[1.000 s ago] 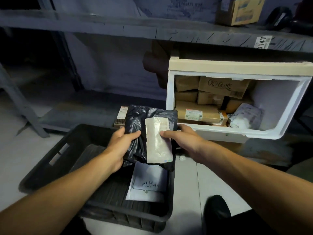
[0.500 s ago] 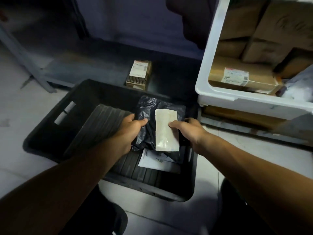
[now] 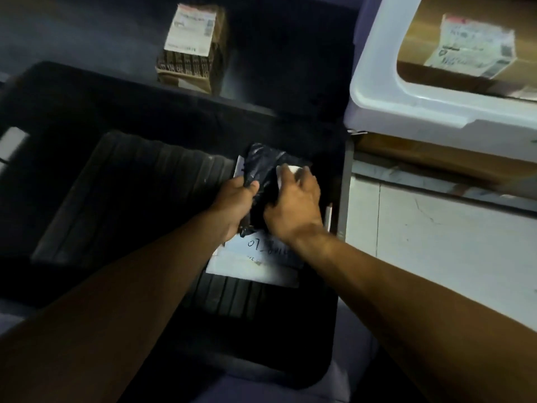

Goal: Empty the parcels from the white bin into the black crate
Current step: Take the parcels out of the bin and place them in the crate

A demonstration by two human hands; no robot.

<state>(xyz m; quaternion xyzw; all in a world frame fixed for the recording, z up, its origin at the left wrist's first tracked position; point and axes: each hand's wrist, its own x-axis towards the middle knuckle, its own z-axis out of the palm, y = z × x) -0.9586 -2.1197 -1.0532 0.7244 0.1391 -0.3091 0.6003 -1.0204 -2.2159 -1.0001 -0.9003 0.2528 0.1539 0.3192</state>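
Black crate (image 3: 87,117): on the floor (image 3: 436,257) directly below me, ribbed bottom, both my forearms reaching down into its right half.

White flat parcel (image 3: 255,263): lying on the crate bottom, handwriting on its face, partly covered by the item below.

Black poly-bag parcel (image 3: 261,167): inside the crate, resting on the white flat parcel, its pale label (image 3: 290,170) just showing between my fingers.

My left hand (image 3: 235,202): fingers curled, gripping the bag's left edge.

My right hand (image 3: 293,205): fingers curled over the bag's right side and label, gripping it.

White bin (image 3: 406,106): beyond the crate, to the right, raised off the floor, front opening facing me. A cardboard parcel (image 3: 421,33) with a printed label (image 3: 470,48) is inside.

Small cardboard box (image 3: 191,48): labelled, on a dark low shelf (image 3: 276,53) behind the crate, well apart from the bin.
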